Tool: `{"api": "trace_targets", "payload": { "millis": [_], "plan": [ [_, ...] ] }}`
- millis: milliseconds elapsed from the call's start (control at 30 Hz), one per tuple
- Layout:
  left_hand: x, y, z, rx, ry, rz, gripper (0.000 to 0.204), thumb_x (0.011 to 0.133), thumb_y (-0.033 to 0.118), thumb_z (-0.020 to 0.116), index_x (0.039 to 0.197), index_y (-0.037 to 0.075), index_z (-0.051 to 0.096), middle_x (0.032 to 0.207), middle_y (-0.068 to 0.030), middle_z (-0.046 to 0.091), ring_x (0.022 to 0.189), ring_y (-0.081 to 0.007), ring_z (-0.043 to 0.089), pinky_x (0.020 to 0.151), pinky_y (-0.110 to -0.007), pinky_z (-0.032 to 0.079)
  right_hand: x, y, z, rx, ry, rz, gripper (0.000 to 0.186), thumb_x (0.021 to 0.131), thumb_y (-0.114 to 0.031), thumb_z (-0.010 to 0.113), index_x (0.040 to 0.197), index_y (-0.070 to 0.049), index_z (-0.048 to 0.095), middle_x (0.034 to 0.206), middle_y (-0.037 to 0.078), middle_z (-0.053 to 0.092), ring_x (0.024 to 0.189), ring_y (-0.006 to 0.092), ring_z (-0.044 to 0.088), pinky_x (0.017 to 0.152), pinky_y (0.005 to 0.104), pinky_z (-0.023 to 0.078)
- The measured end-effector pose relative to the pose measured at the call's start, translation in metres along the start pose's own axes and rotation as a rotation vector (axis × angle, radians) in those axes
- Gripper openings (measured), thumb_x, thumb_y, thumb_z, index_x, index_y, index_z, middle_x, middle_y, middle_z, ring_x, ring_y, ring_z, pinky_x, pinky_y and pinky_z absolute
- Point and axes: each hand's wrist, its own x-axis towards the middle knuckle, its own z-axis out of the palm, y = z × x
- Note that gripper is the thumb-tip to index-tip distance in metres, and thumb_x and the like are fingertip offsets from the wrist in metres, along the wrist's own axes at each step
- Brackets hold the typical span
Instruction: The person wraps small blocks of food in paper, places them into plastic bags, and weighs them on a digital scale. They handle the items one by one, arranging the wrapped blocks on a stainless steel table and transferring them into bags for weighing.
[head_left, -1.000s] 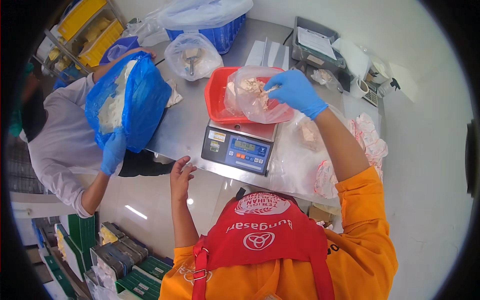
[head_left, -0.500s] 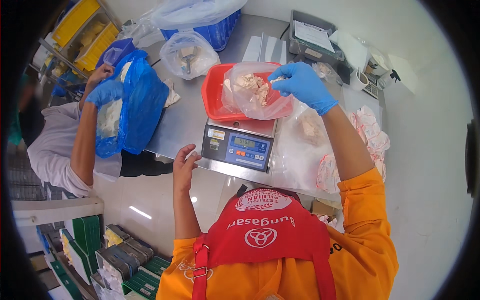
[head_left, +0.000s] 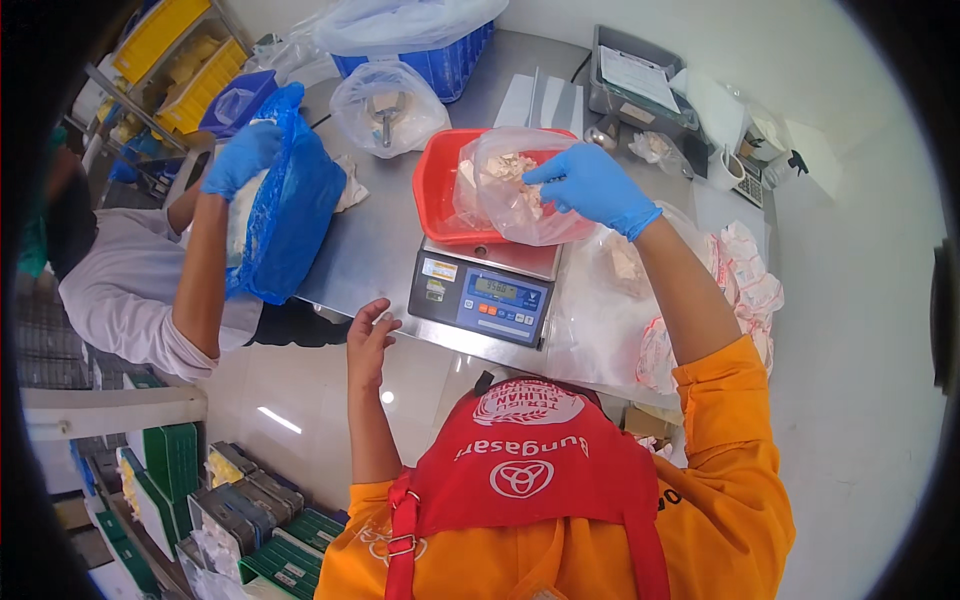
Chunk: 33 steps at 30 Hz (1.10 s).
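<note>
My right hand (head_left: 590, 190), in a blue glove, is over the clear plastic bag (head_left: 475, 200) of pale, flaky pieces (head_left: 510, 170), its fingers curled at the pieces; what they pinch is hidden. The bag sits in a red tray (head_left: 438, 175) on a digital scale (head_left: 475, 305) with a lit display. My bare left hand (head_left: 373, 338) hovers by the steel table's front edge (head_left: 370, 320), left of the scale, fingers loosely bent apart, holding nothing.
At left a co-worker (head_left: 150, 290) reaches a gloved hand (head_left: 242, 160) into a blue sack (head_left: 295, 225). Behind are a scoop bag (head_left: 375, 115) and blue crate (head_left: 415, 70). Right are a grey bin (head_left: 630, 100), white cup (head_left: 722, 175) and crumpled packets (head_left: 745, 280).
My right hand rose slightly, then came down to the bag. My left hand edged up and right. The co-worker's gloved hand moved up to the top of the blue sack, which shifted.
</note>
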Motion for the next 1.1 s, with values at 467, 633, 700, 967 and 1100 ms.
{"api": "trace_targets", "payload": {
  "millis": [467,633,700,967,1100],
  "plan": [
    [0.001,0.005,0.007,0.029,-0.032,0.015,0.039,0.093,0.021,0.063,0.129,0.007,0.058,0.129,-0.0033,0.061,0.099,-0.0142,0.064,0.077,-0.025,0.046,-0.041,0.056,-0.066,0.111,0.11,0.12,0.023,0.082,-0.016,0.068,0.093,0.003,0.075,0.079,0.011,0.073,0.065,0.0121,0.067,0.063,0.0267,0.054],
    [-0.004,0.012,0.024,0.066,-0.034,0.01,0.041,0.092,0.017,0.065,0.13,0.003,0.057,0.125,-0.0056,0.062,0.096,-0.0144,0.065,0.074,-0.025,0.047,-0.098,0.168,-0.089,-0.439,0.13,0.556,0.023,0.076,-0.01,0.065,0.095,0.0,0.075,0.084,0.019,0.073,0.072,0.0234,0.071,0.066,0.0351,0.055],
    [-0.007,0.017,0.038,0.124,-0.078,0.005,0.041,0.092,0.018,0.065,0.13,0.003,0.057,0.125,-0.0053,0.062,0.095,-0.014,0.065,0.074,-0.025,0.047,-0.115,0.21,-0.072,-0.393,0.194,0.531,0.028,0.072,-0.007,0.066,0.098,-0.001,0.074,0.093,0.021,0.073,0.08,0.0269,0.072,0.07,0.0363,0.055],
    [-0.017,0.027,0.147,0.264,-0.483,0.125,0.043,0.09,0.014,0.069,0.13,0.002,0.057,0.097,-0.0018,0.064,0.081,-0.0064,0.057,0.071,-0.021,0.044,-0.155,0.227,-0.043,-0.078,0.32,0.404,0.052,0.075,-0.001,0.058,0.126,-0.004,0.065,0.121,0.017,0.068,0.097,0.0274,0.069,0.088,0.0352,0.053],
    [-0.036,0.027,0.216,0.45,-0.686,0.106,0.041,0.089,0.014,0.071,0.126,0.003,0.059,0.079,0.0029,0.06,0.075,-0.005,0.054,0.068,-0.021,0.043,-0.216,0.225,-0.028,-0.197,0.379,0.043,0.042,0.081,-0.004,0.057,0.122,-0.005,0.067,0.117,0.016,0.069,0.095,0.0251,0.069,0.085,0.0356,0.053]
  ]
}}
